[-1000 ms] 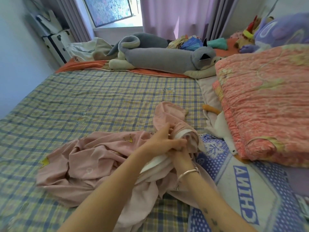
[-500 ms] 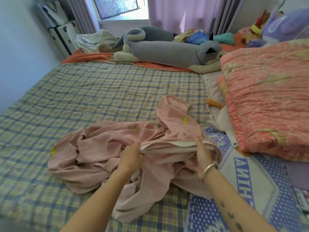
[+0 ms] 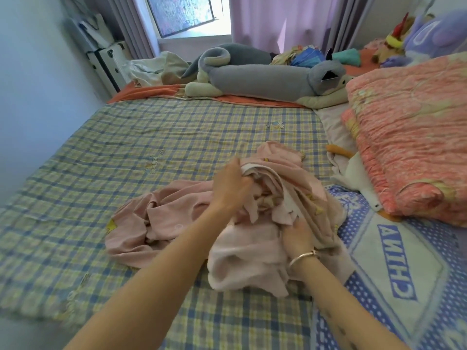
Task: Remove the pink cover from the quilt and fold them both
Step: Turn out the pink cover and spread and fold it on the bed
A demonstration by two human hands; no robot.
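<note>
Left hand [image 3: 232,189] grips the bunched pink cover [image 3: 164,223]; right hand [image 3: 298,234] is buried in it, grip cannot be told. Tangled folds may snag.

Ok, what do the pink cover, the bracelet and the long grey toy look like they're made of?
The pink cover looks like soft woven cloth, likely cotton, with a matte finish; it crumples into loose folds. The bracelet seems to be metal, silvery and shiny, with bright glints. The grey toy looks like plush fabric, fuzzy and dull, rounded as if stuffed.
</note>
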